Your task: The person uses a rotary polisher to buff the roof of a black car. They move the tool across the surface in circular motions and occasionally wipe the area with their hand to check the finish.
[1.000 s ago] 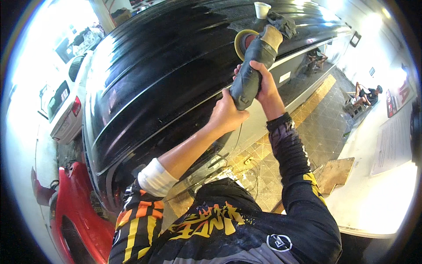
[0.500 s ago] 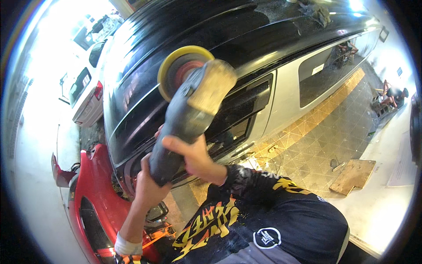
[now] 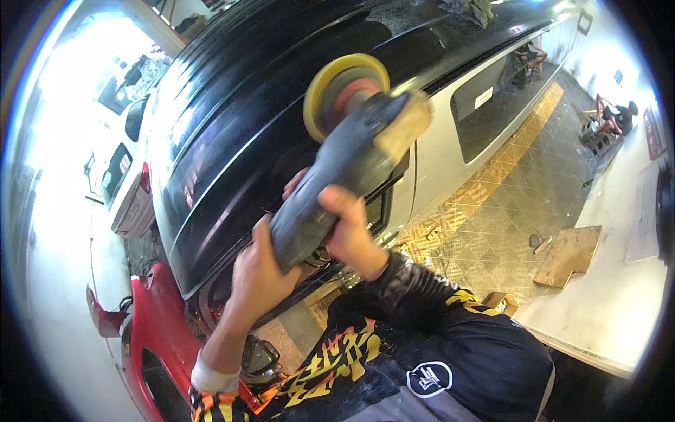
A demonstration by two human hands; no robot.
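Note:
Both my hands grip a dark car polisher (image 3: 320, 197) held out over the glossy black roof (image 3: 232, 133) of a silver-white vehicle. My left hand (image 3: 261, 278) is closed around the rear end of its body. Farther up, my right hand (image 3: 353, 238) wraps the middle, thumb on top. The polisher's round yellow-rimmed pad (image 3: 329, 77) is tilted against or just over the roof; I cannot tell whether they touch. A blurred tan covering (image 3: 408, 126) sits on the tool's head.
A red body panel (image 3: 165, 316) stands at lower left, and a white car (image 3: 133, 204) beyond it. To the right are a pale bench (image 3: 598, 302) with a wooden board (image 3: 568, 257) and a seated person (image 3: 615, 118). A greyish cloth-like bundle (image 3: 474, 8) lies on the roof.
The polisher and both hands have shifted to the right across the roof, the pad a little farther away. The view has moved slightly too. Both hands keep their grip.

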